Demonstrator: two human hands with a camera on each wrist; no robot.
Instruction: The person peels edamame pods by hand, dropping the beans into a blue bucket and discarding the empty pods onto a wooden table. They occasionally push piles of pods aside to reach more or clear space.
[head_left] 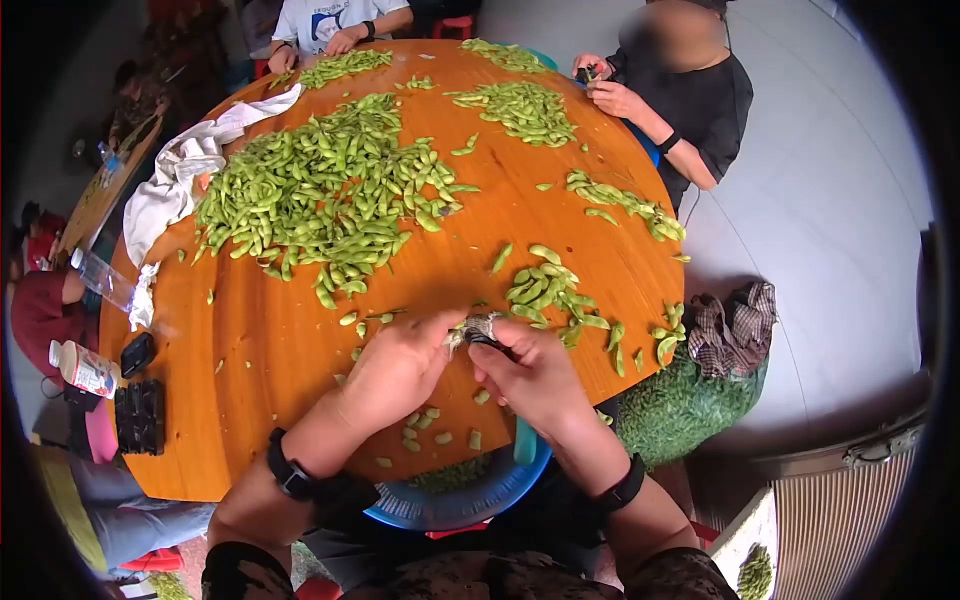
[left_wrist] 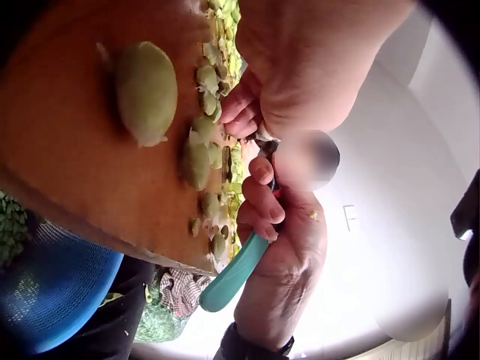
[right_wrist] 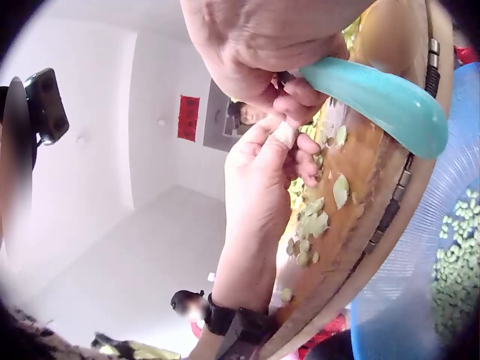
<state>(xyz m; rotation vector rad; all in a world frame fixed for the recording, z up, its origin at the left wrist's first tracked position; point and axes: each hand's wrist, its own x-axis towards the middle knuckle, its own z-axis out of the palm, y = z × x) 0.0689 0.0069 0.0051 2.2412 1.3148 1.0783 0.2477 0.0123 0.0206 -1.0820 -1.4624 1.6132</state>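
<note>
My left hand and right hand meet fingertip to fingertip over the table's near edge. The right hand's fingers curl round a teal-handled tool, whose smooth, curved handle sticks out below the palm; its working end is hidden among the fingers. At the left thumb and fingertips is a small pale thing, pinched; I cannot tell what it is. Several shelled green beans lie on the wood near the left hand. Ahead of the right hand lies a small pile of green bean pods.
A large pod heap covers the middle of the round wooden table. Below its near edge sits a blue basket with beans. A green sack stands to the right; a bottle lies left. Two people sit across.
</note>
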